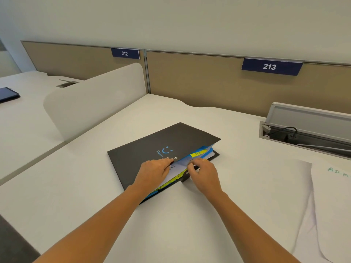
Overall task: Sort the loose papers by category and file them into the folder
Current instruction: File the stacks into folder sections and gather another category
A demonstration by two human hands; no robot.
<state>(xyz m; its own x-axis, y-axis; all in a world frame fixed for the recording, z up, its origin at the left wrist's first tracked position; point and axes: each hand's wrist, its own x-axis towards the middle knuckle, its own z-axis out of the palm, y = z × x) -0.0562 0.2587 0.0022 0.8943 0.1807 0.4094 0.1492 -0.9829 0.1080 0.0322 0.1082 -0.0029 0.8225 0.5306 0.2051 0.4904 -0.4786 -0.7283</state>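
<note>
Both hands at the folder's open edge, mid-desk.

Black folder (152, 147) lies flat near the middle of the white desk (79, 186), spine to the left, cover w/ a small blue smiley logo nearly shut over blue dividers w/ yellow tabs (197, 153). Left hand (153, 169) rests palm-down on the cover, fingers stretched flat to its right edge, gripping nothing. Right hand (204, 173) sits just beside it, thumb & forefinger pinched close at the edge of a white sheet (180, 167) sticking out of the folder; can't tell if it's actually clamped. Loose papers (326, 202) lie well apart by the desk's right edge, top one w/ green handwriting. Open cable tray (303, 128) at the back right corner.
</note>
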